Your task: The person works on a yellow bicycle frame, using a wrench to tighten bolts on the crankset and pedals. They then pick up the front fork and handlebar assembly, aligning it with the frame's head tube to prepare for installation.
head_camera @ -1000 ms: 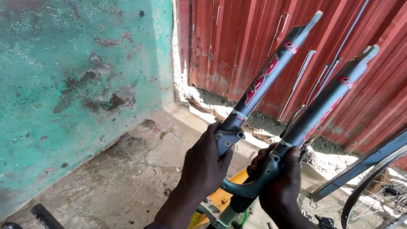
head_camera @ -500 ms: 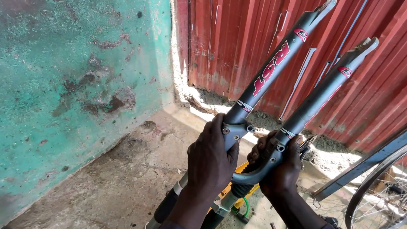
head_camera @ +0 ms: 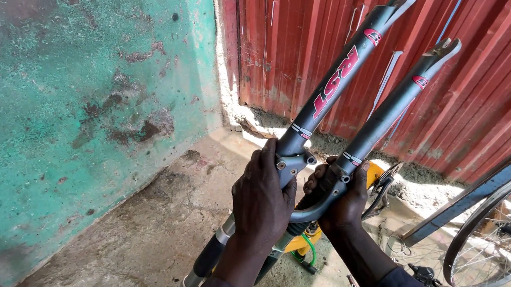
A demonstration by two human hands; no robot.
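A: Where is the suspension fork (head_camera: 346,98) in relation to the person?

B: It is held in the air in front of the person, above the concrete floor (head_camera: 127,243), not resting on it. Both hands grip it near its arch, where the two legs join. The left hand (head_camera: 264,201) is closed around the left leg, with the fingers wrapped over the small bolt area. The right hand (head_camera: 343,206) is closed around the right leg and the arch from below.

A: How does its long axis run?

B: The two grey legs go up and to the right, away from the person, toward the red corrugated metal wall (head_camera: 437,46). The dropout ends are at the far top. The darker tubes run the opposite way, down and to the left, toward the floor near the person's left arm.

A: Which hand is nearer to the long part?

B: Both are at about the same height on the fork, side by side, almost touching. The left one sits a little closer to the camera.

A: What else is around?

B: A yellow part (head_camera: 298,243) shows just below the hands, a bicycle wheel (head_camera: 493,236) is at the right lower corner, and a green painted wall (head_camera: 79,112) is on the left.
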